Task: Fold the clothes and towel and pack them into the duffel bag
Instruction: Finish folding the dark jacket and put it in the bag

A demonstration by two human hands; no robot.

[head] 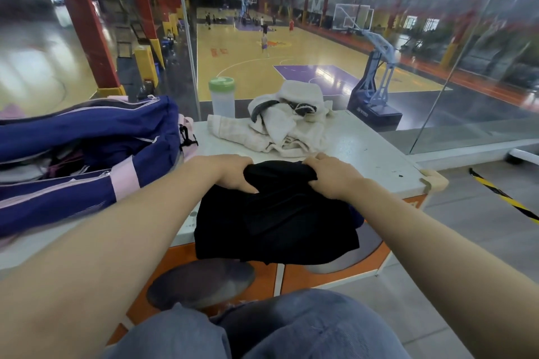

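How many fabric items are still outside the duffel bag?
2 that I can tell: the black garment gripped by both hands at the table's near edge, and the white towel heap behind it, which may hide more.

Head view, forward-down, close over table

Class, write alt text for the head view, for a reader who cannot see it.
Both hands, left hand and right hand, grip the far edge of a black garment on a white table. An open blue duffel bag sits left; a crumpled white towel and bottle lie beyond.
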